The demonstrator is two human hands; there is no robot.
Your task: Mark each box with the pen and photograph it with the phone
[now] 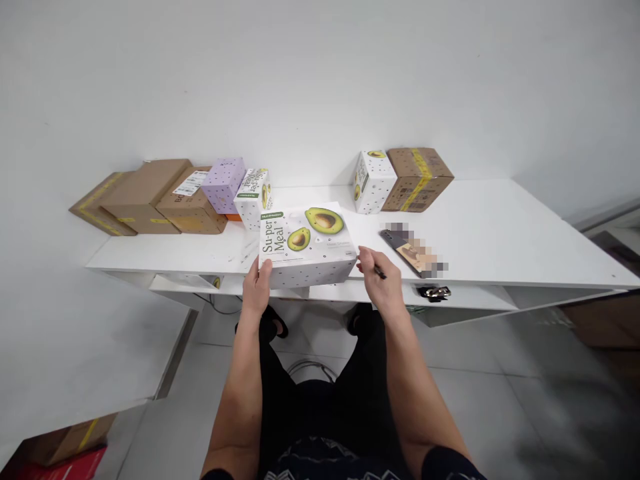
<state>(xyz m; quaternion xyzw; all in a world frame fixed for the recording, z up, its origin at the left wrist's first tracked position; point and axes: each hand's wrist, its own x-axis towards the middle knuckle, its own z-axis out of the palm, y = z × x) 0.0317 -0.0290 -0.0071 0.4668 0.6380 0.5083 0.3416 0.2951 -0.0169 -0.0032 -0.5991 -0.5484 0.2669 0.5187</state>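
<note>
The left hand grips the near left corner of the large avocado box, thumb at the near edge and fingers along the end. The box is at the front edge of the white table, its printed top facing up. The right hand is closed around a dark slim object, fingertips right by the box's right end.

Of the 2 hands, the left seems to be the steadying 1, so a firm hold that does not dent the cardboard serves best. The right hand does well with a light touch at the corner and the slim object angled clear of the print, so that nothing twists or gets scratched.

Whether the right fingertips touch the box or stop just short cannot be told, nor whether its underside rests on the table. The right hand covers much of the slim object, leaving its kind uncertain. The phone-like item is partly pixelated, and the black-and-metal piece below is too small to identify.
</note>
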